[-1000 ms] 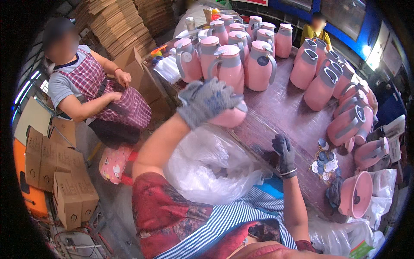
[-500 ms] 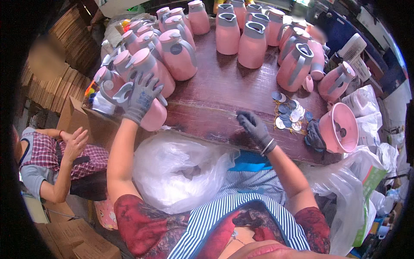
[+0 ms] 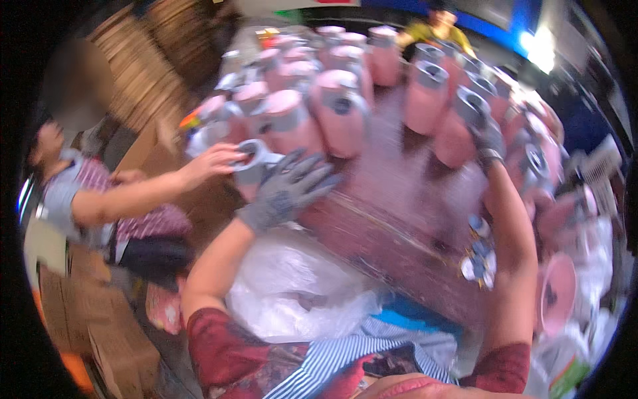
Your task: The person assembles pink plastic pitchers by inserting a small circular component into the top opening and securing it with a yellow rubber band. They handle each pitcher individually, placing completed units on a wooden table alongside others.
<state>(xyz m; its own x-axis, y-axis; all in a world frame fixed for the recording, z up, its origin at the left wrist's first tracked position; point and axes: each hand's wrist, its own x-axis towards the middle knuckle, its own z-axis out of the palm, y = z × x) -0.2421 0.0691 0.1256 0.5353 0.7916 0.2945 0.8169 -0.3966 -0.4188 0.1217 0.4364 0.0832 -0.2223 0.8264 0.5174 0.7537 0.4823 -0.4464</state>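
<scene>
“Left hand (image 3: 284, 191) first: where is it?”

“Left of centre in the frame, in a grey glove, its fingers spread apart; it overlaps the right side of an open-mouthed pink pitcher (image 3: 248, 174) with a grey rim; whether the palm presses on it, I cannot tell.”

“Does anything else reach that pitcher?”

“Yes; a co-worker's bare hand (image 3: 214, 165) comes in from the left of the frame, its fingertips at the grey rim; blur hides whether they grip; the co-worker wears a checked apron (image 3: 156, 226).”

“And the right hand (image 3: 488, 136)?”

“Upper right of the frame, well apart from the left one and gloved too; it is at the right side of a second pitcher (image 3: 453, 139), just below the grey rim; that pitcher tilts a little in the frame; the fingers are blurred, so I cannot tell whether they are clamped on it.”

“What is around them?”

“Lidded pitchers (image 3: 340, 113) crowd the upper middle, on a dark red tabletop (image 3: 385, 199); more open-mouthed ones (image 3: 425, 100) gather at the upper right, near a person in a yellowish top (image 3: 432, 32); round discs (image 3: 480, 256) lie right of centre, a pink basin (image 3: 565, 286) at the lower right; clear plastic (image 3: 286, 279) bunches below the left hand; cardboard cartons (image 3: 119, 326) sit at the lower left, flat cardboard stacks (image 3: 139, 73) at the upper left.”
</scene>
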